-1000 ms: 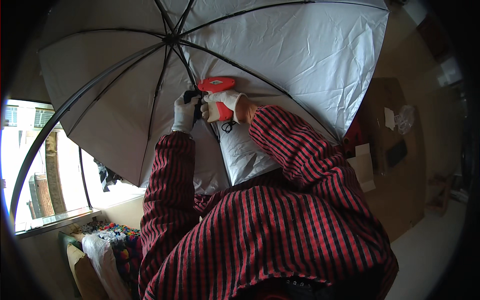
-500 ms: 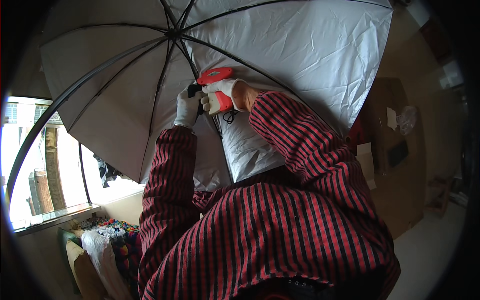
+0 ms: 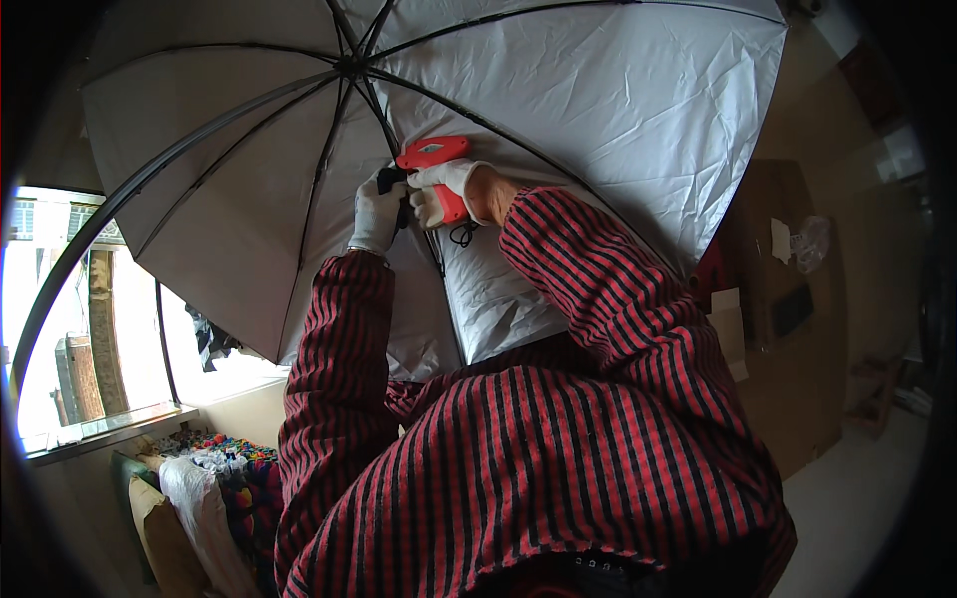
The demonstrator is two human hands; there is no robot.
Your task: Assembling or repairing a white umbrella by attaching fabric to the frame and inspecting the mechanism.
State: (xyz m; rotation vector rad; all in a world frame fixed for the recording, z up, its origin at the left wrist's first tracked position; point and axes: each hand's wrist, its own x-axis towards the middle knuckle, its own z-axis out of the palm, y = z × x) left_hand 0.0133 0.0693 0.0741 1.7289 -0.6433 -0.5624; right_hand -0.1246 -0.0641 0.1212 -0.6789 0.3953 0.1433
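The opened umbrella spreads before me with its silvery grey inner side and dark ribs facing me. My right hand, in a white glove, is closed around the grip of a red pistol-shaped hand tool with a small pale label on top and a thin black cord loop below. Just to its left, my gloved left hand grips a black piece at the front of the tool. Whether that piece belongs to the umbrella or to the tool is hidden by my fingers. Both hands nearly touch, below the umbrella's hub.
A bright window with a sill is at the left. Beneath it stand wrapped bundles and a heap of multicoloured material. To the right, a brown cardboard surface carries a crumpled clear plastic bag.
The view has shifted very slightly. Both hands stay together at the same spot, the right still holding the red tool and the left the black piece.
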